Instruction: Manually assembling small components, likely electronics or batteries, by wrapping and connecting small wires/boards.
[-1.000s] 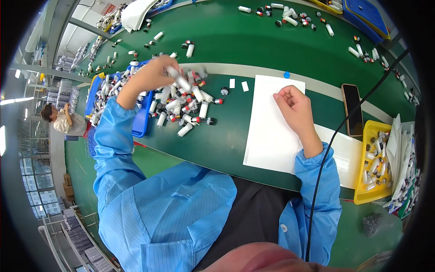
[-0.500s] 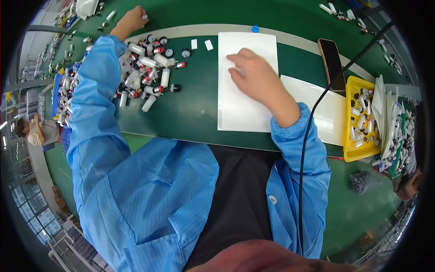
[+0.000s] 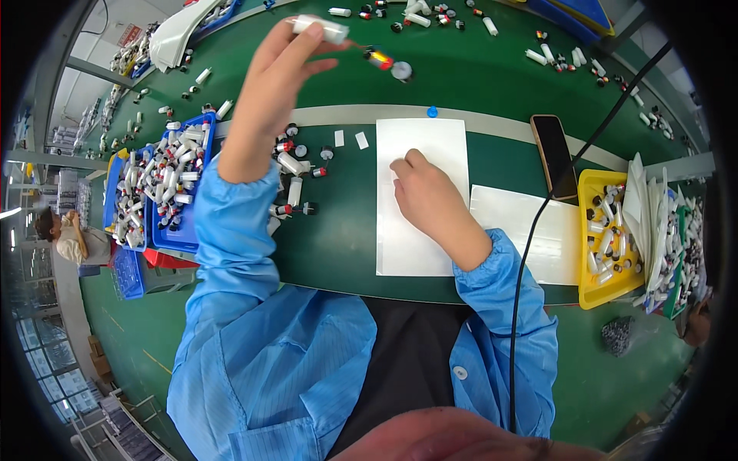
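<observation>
Above the far left part of the worktop [image 3: 338, 238], the left hand [image 3: 280, 69] grasps one tube [image 3: 323, 29] between thumb and fingers. The tube lies nearly level, its right end slightly nearer. Just to the right are a striped part [image 3: 378, 58] in yellow, red and black and a grey disc [image 3: 401, 71]; a thin reddish link [image 3: 356, 48] appears to join them to the tube, though blur leaves the joint unclear.

Handling: rate the tube as light and stiff, probably moulded plastic. Its smooth, round wall could roll or slip; take hold at mid-barrel, thumb opposed to fingers. Treat the link as the fragile point; avoid lifting by it or by the disc.

At centre right, the right hand [image 3: 432, 188] is over a white sheet [image 3: 419, 257], fingers bent; whether it holds anything cannot be told.

Materials: the sheet is flat, smooth and straight-edged. Left of it lie two small white cards [image 3: 362, 140] and a pile [image 3: 295, 190] of white cylinders with red and black fittings. Farther left, a blue tray [image 3: 177, 241] holds similar pieces; at the right, a yellow tray [image 3: 611, 296] has a sloped rim. Beyond the sheet's right edge lies a flat, dark phone [image 3: 555, 154] with rounded corners.
</observation>
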A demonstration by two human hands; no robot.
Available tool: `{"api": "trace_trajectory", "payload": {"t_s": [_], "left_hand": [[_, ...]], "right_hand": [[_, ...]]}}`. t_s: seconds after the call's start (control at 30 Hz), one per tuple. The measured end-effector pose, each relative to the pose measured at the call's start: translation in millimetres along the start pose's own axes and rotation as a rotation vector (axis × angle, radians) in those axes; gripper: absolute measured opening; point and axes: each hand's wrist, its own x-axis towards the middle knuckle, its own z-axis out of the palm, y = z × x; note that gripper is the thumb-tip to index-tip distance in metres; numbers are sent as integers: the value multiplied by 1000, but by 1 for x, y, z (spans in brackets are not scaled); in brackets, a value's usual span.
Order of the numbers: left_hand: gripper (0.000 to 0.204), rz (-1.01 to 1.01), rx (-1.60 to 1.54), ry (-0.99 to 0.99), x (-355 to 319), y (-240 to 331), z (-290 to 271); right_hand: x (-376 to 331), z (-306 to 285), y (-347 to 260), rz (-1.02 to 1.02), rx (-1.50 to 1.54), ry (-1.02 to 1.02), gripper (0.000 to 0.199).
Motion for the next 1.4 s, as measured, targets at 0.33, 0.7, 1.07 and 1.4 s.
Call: {"api": "trace_trajectory", "payload": {"t_s": [0.33,0.7,1.07,1.4], "left_hand": [[36,-396,-770,-32,-3,-36,58],[36,-635,-1081,42,-12,-71,71],[47,-494,-990,-31,-22,-79,99],[37,-422,-719,-365,-24,-81,99]], "right_hand": [[5,-10,-3,80,155,8,16],[8,-2,11,204,284,71,15],[12,-6,0,66,568,582,66],[16,-18,9,115,637,646,56]]}}
